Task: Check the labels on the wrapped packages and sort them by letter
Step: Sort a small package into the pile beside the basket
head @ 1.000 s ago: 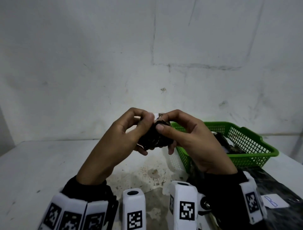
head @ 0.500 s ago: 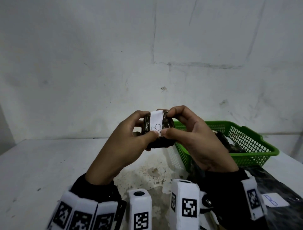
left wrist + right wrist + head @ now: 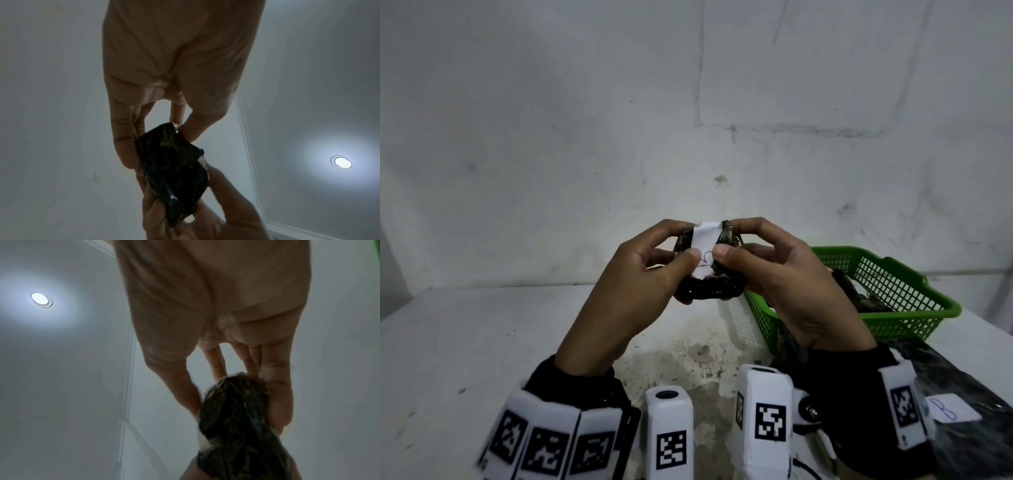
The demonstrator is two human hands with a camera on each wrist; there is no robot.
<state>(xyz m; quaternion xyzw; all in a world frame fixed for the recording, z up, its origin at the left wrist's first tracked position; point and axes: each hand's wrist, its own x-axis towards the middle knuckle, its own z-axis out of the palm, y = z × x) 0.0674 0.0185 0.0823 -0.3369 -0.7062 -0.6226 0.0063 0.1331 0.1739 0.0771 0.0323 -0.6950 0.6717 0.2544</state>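
I hold a small dark wrapped package [image 3: 709,291] up in front of me with both hands. A white paper label [image 3: 705,241] with a handwritten mark faces me; both thumbs press on its lower part and partly cover the mark. My left hand [image 3: 650,270] grips the package's left side, my right hand [image 3: 774,267] its right side. The left wrist view shows the dark package [image 3: 172,173] pinched between fingers of both hands. In the right wrist view the package [image 3: 232,418] sits between thumb and fingers.
A green plastic basket [image 3: 914,301] stands on the white table [image 3: 465,342] to the right, with dark wrapped packages inside. A white basket [image 3: 739,322] stands just left of it, partly hidden. A dark package with a label marked B [image 3: 948,413] lies at the lower right.
The package was turned in my hands so its white label came to face me. Both hands rose slightly and the thumbs now press on the label.
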